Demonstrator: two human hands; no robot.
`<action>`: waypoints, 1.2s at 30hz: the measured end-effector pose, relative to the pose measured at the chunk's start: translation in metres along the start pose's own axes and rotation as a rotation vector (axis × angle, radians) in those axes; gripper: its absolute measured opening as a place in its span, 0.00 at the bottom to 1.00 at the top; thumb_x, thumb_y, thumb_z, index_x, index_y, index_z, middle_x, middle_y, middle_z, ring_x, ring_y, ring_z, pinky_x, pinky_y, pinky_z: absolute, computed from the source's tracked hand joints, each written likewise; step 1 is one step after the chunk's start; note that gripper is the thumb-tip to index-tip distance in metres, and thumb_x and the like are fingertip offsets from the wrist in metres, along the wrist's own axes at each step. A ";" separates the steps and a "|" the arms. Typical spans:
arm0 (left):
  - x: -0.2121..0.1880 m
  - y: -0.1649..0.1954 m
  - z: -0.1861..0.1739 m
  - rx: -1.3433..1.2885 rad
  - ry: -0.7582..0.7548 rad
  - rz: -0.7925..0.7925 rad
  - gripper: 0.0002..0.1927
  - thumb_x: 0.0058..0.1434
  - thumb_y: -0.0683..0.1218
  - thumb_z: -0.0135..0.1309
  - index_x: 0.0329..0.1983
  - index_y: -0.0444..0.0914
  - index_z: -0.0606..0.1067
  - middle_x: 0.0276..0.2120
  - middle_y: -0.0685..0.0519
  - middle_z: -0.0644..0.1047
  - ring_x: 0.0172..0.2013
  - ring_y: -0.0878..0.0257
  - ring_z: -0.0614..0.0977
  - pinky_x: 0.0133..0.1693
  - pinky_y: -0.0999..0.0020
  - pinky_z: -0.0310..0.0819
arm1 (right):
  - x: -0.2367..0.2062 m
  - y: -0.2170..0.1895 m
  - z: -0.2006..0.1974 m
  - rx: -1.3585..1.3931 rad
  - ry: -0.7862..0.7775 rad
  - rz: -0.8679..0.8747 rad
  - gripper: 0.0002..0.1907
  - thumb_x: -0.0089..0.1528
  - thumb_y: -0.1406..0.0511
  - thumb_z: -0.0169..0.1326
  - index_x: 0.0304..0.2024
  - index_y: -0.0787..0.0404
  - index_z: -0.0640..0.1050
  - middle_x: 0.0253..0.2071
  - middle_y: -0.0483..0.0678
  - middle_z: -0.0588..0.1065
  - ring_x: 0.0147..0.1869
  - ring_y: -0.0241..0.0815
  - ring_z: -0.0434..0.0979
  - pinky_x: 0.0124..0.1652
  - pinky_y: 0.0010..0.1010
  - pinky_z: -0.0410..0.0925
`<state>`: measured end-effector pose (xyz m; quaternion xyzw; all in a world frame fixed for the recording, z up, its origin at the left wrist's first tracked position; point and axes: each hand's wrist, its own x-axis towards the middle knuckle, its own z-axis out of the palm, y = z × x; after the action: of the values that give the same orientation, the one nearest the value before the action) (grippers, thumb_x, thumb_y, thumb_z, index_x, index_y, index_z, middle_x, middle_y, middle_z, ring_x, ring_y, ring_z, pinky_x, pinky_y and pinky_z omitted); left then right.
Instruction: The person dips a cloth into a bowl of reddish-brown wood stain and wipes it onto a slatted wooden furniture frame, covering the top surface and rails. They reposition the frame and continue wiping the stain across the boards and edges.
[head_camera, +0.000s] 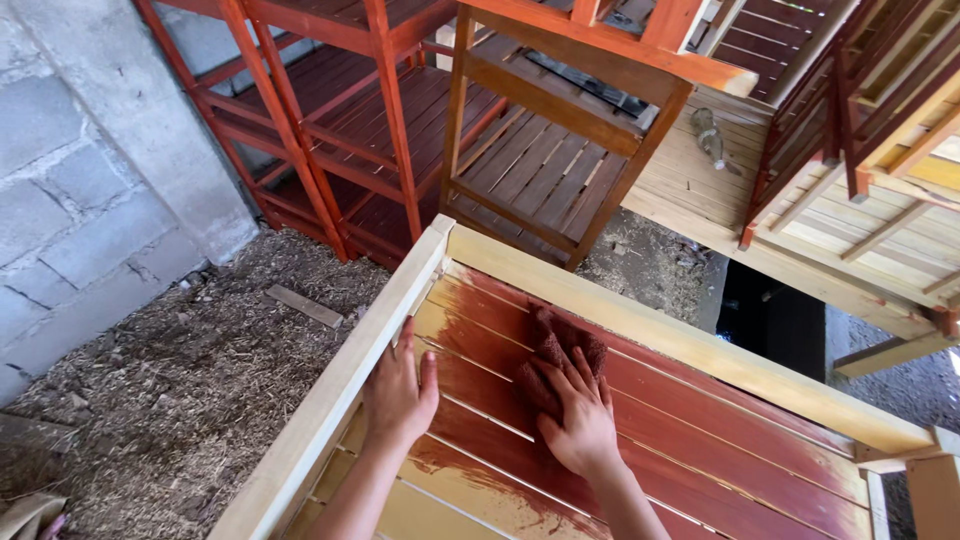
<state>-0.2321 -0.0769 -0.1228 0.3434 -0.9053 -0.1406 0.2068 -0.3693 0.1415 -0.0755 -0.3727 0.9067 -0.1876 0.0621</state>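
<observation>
Hands work apart on a slatted wooden shelf lying on its side, seen from the head camera. Left hand rests flat and open, fingers together, on the pale unstained slats just beside the frame rail at 9 o'clock. Right hand presses down with fingers spread on one dark reddish cloth, which lies at the centre of the view on the slats. Cloth sits at 12 o'clock from the right hand's palm, partly under the fingers. Slats around it are wet red-brown; those toward 6 o'clock are yellow and bare. Beyond, at 12 o'clock, stand two finished red-brown racks and one lighter brown rack. Sawdust-strewn floor and a block wall lie toward 9 o'clock.
</observation>
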 end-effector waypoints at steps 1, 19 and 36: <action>0.001 0.001 0.000 0.040 -0.017 -0.006 0.37 0.72 0.64 0.25 0.77 0.39 0.50 0.72 0.38 0.56 0.69 0.41 0.58 0.66 0.37 0.46 | 0.002 -0.002 0.003 -0.018 -0.002 0.032 0.48 0.47 0.60 0.59 0.72 0.38 0.64 0.76 0.40 0.52 0.82 0.47 0.39 0.73 0.57 0.37; -0.002 0.013 -0.032 -0.358 0.026 -0.090 0.26 0.67 0.47 0.43 0.68 0.34 0.63 0.60 0.39 0.71 0.59 0.45 0.74 0.63 0.51 0.65 | 0.066 -0.097 0.053 0.117 0.028 -0.274 0.54 0.54 0.57 0.57 0.77 0.54 0.45 0.77 0.57 0.54 0.81 0.51 0.47 0.69 0.62 0.40; 0.003 -0.007 -0.011 -0.354 0.118 0.062 0.40 0.72 0.65 0.30 0.76 0.33 0.54 0.73 0.36 0.57 0.74 0.42 0.56 0.72 0.51 0.43 | 0.099 -0.120 0.040 0.042 -0.096 -0.210 0.54 0.54 0.56 0.58 0.76 0.44 0.44 0.79 0.45 0.47 0.81 0.48 0.42 0.70 0.62 0.39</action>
<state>-0.2247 -0.0852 -0.1151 0.2815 -0.8628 -0.2709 0.3208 -0.3514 -0.0174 -0.0628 -0.4728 0.8545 -0.1938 0.0935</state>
